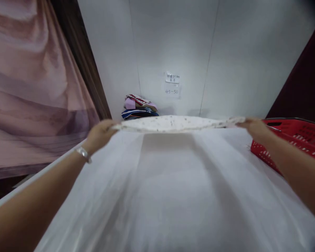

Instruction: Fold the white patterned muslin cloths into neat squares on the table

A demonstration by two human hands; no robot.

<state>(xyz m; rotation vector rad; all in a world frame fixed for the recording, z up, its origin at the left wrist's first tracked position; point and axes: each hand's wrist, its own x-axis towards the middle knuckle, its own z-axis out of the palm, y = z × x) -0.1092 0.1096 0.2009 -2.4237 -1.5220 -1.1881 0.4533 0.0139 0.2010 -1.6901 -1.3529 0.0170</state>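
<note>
A white cloth (pixel 170 123) with small dark specks is stretched between my two hands, above the far part of the white-covered table. My left hand (pixel 101 131), with a silvery band at the wrist, is closed on its left end. On the other side my right hand (pixel 253 127) pinches the right end. The cloth is seen nearly edge-on and sags a little along its lower edge. Its exact kind, and how far it extends behind, do not show. A shadow falls on the table below it.
Folded fabrics (pixel 139 106) lie piled at the table's far side, against a pale wall. Two handwritten paper labels (pixel 172 91) are stuck there. A red plastic basket (pixel 299 136) stands at the right, partly behind my right forearm. A pink curtain (pixel 36 87) hangs on the left.
</note>
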